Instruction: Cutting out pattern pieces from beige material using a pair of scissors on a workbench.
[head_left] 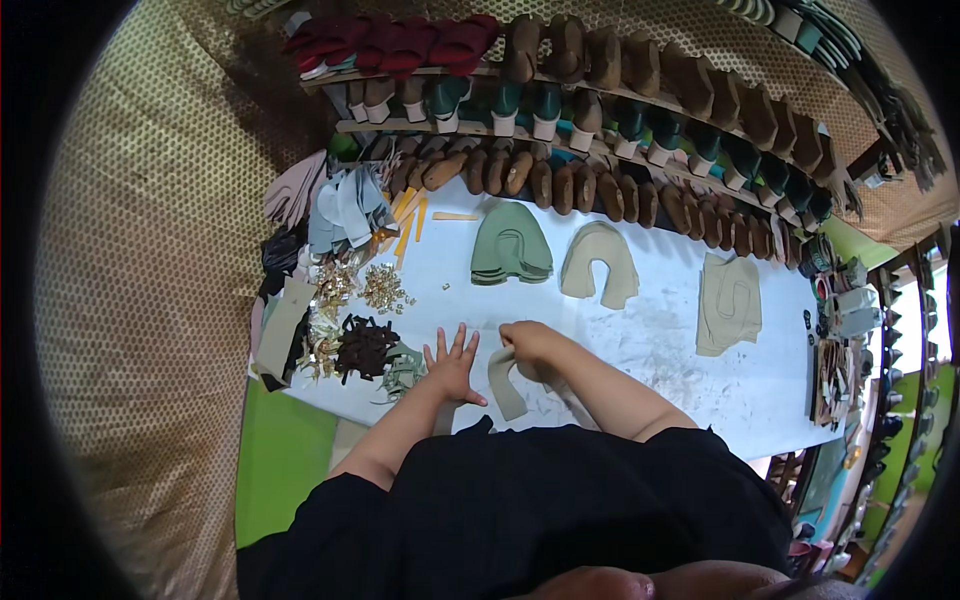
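My right hand (530, 340) is closed, its fingers pinching the top of a curved beige shoe-upper piece (508, 392) that lies on the table just in front of me. Part of that piece is hidden under the hand and forearm. To its left, my left hand (455, 368) is spread with nothing in it, low over the table or resting on it. Beside that hand lie some green strips (403, 370) and a heap of dark brown strips (366, 347). Further back are a stack of green upper pieces (510, 245) and a U-shaped stack of beige pieces (578, 270).
Another beige stack (728, 310) lies toward the right of the white table (660, 350). Small gold metal fittings (385, 287) are heaped at the left. Rows of shoe lasts (615, 195) line the back edge, below shelves with green heeled shoes (547, 108) and red slippers (410, 45).
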